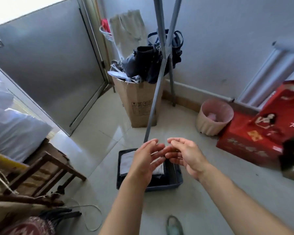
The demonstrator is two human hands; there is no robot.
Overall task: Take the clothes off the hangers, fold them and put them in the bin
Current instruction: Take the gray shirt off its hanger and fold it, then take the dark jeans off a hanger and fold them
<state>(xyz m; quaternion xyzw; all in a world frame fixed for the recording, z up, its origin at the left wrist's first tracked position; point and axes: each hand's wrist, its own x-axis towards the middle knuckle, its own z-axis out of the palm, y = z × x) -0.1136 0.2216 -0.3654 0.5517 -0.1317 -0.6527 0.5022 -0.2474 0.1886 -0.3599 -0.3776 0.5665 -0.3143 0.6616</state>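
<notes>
A dark blue bin [174, 184] stands on the tiled floor below my hands. Folded clothes lie inside it: a pale grey piece [126, 162] on the left and dark fabric to the right. My left hand [145, 161] and my right hand [185, 154] hover above the bin, fingers spread and fingertips almost touching, with nothing in either. The grey metal legs of a clothes rack [154, 102] rise just behind the bin. No hanger or hanging garment is in view.
A tall cardboard box [139, 102] stuffed with bags stands behind the rack. A pink wastebasket [214, 116] and red gift boxes [255, 133] sit to the right. Wooden furniture [46, 170] and white bedding [12, 129] crowd the left. My shoe [174, 225] is near the bottom.
</notes>
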